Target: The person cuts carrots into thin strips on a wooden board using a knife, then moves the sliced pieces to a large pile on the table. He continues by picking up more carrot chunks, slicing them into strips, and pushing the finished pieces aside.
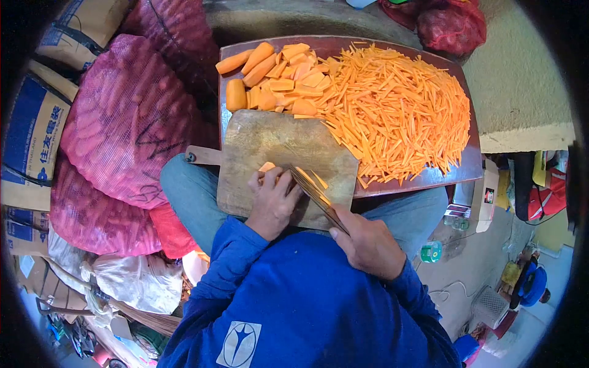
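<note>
My left hand (276,201) rests on the wooden cutting board (264,141), its curled fingers pressing down on a carrot piece (267,167) that is mostly hidden beneath them. Right beside those fingertips stands the blade of a knife (313,193). My right hand (371,242) is wrapped round its handle. A few cut carrot strips (319,180) lie along the blade's far side. Behind the board are peeled carrot chunks and slices (285,83), and to their right spreads a big heap of carrot sticks (402,113).
The board lies on a dark red table (423,185) over my knees. Pink mesh sacks (123,122) and boxes (37,132) stand at the left. A red mesh bag (451,29) sits at the back right. On the right floor are a green round container (431,251) and a basket (491,306).
</note>
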Tool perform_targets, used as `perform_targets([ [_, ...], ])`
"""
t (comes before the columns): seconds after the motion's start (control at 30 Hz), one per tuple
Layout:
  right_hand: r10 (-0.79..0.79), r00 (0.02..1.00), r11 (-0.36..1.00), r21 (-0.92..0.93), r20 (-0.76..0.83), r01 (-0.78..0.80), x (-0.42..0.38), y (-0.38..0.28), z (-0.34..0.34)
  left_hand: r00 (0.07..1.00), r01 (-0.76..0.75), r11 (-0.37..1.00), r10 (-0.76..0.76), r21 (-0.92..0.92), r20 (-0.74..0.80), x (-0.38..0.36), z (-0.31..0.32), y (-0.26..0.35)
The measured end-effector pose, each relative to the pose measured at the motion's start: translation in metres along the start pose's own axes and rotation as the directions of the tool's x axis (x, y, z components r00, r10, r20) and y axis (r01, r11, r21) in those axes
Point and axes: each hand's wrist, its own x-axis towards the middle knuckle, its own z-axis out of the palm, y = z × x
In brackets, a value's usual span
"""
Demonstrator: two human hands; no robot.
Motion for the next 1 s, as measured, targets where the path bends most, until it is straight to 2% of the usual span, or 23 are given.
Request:
perform_targets([
  [0.07, 0.082, 0.994, 0.993, -0.087, 0.074, -0.076, -0.006, -0.006, -0.005, 0.999, -0.042, 0.999, 0.042, 0.02, -0.007, -0.001, 0.001, 0.0],
  [0.2, 0.153, 0.982, 0.988, -0.026, 0.107, -0.151, 0.015, -0.003, 0.001, 0.999, -0.013, 0.999, 0.016, -0.052, 0.04, -0.003, 0.0, 0.001],
  [0.27, 0.048, 0.997, 0.998, 0.038, 0.067, -0.051, 0.034, 0.004, 0.008, 0.999, -0.005, 0.996, 0.008, -0.084, 0.04, -0.002, 0.001, 0.003],
  [0.3, 0.046, 0.997, 0.998, 0.04, 0.063, -0.049, 0.033, 0.007, 0.01, 1.0, -0.001, 0.996, 0.004, -0.087, 0.031, -0.004, 0.002, 0.002],
  [0.47, -0.026, 1.0, 0.999, -0.048, -0.013, 0.025, 0.011, 0.002, 0.005, 0.997, -0.027, 0.993, 0.035, -0.113, 0.072, -0.008, 0.008, 0.005],
  [0.7, 0.003, 1.0, 0.999, -0.045, -0.008, -0.004, 0.034, 0.01, 0.018, 0.999, -0.015, 0.994, 0.02, -0.112, 0.046, -0.006, 0.009, 0.009],
  [0.8, -0.065, 0.998, 0.997, -0.053, -0.017, 0.064, 0.033, 0.006, 0.014, 0.999, -0.024, 0.994, 0.028, -0.106, 0.036, -0.006, 0.006, 0.006],
  [0.97, -0.011, 1.0, 0.999, -0.035, -0.015, 0.01, 0.008, 0.003, 0.006, 0.999, -0.032, 0.996, 0.033, -0.085, 0.013, -0.008, 0.002, 0.007],
  [1.0, -0.008, 1.0, 0.999, -0.034, -0.016, 0.007, 0.015, 0.004, 0.01, 0.998, -0.023, 0.994, 0.028, -0.104, 0.048, -0.008, 0.0, 0.006],
])
